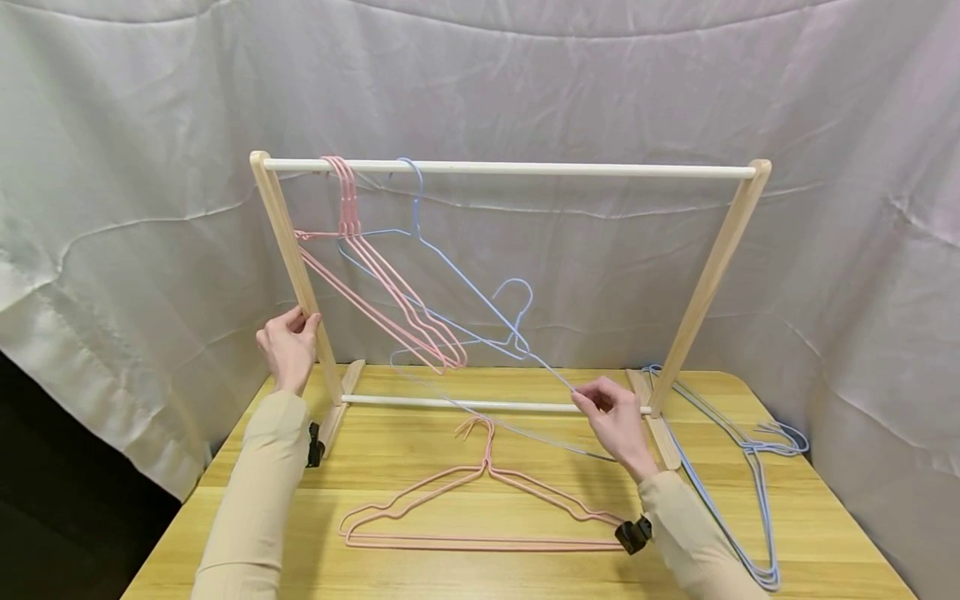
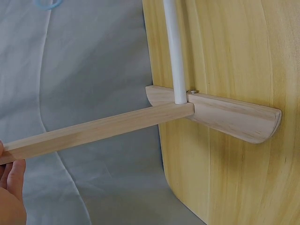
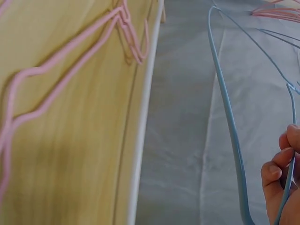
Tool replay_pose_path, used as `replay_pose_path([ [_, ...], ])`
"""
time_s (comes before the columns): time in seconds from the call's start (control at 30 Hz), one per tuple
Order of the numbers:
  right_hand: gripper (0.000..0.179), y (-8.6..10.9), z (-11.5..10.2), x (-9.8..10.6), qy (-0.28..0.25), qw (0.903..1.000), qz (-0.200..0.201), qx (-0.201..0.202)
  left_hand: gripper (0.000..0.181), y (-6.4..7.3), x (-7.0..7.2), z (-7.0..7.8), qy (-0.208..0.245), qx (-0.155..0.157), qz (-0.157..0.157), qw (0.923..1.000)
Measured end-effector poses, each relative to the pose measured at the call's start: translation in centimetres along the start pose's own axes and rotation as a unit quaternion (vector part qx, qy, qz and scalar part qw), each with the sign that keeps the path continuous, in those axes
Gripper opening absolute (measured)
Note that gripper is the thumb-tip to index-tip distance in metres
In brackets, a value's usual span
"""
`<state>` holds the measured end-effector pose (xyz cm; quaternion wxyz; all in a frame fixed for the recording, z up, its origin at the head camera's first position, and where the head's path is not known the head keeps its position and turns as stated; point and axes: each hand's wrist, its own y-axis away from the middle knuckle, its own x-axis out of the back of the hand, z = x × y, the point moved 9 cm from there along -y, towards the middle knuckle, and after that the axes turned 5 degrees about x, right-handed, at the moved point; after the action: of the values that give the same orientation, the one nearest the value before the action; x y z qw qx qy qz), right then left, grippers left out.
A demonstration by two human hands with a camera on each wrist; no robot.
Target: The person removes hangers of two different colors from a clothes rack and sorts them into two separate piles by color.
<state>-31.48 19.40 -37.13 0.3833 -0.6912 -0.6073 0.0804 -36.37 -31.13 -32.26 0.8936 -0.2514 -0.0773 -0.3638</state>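
My left hand grips the left wooden upright of a small clothes rack, thumb and fingers on either side. With my right hand I pinch a blue wire hanger by one shoulder. That hanger's hook points up, below the white top rail and apart from it. Another blue hanger hangs from the rail, overlapping the held one in the head view. Left of it hang several pink hangers, close together.
Pink hangers lie on the wooden table in front of the rack. Several blue hangers lie at the right, by the right foot. A white lower bar joins the rack's feet. Grey cloth surrounds the table.
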Motion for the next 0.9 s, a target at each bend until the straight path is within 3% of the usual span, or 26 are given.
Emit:
replay_pose_path([
  [0.23,0.005,1.6,1.0,-0.5,-0.029,0.9985,-0.043,-0.017,0.028,0.0,0.1,0.0,-0.010,0.000,0.005,0.9999],
  [0.6,0.004,4.2,2.4,-1.7,-0.025,0.9910,-0.119,-0.057,0.032,0.1,-0.1,-0.2,0.009,0.017,-0.010,0.9998],
  [0.9,0.009,5.7,3.1,-2.6,-0.063,0.9767,-0.183,-0.092,0.030,0.1,-0.1,-0.3,0.004,0.011,-0.008,0.9999],
])
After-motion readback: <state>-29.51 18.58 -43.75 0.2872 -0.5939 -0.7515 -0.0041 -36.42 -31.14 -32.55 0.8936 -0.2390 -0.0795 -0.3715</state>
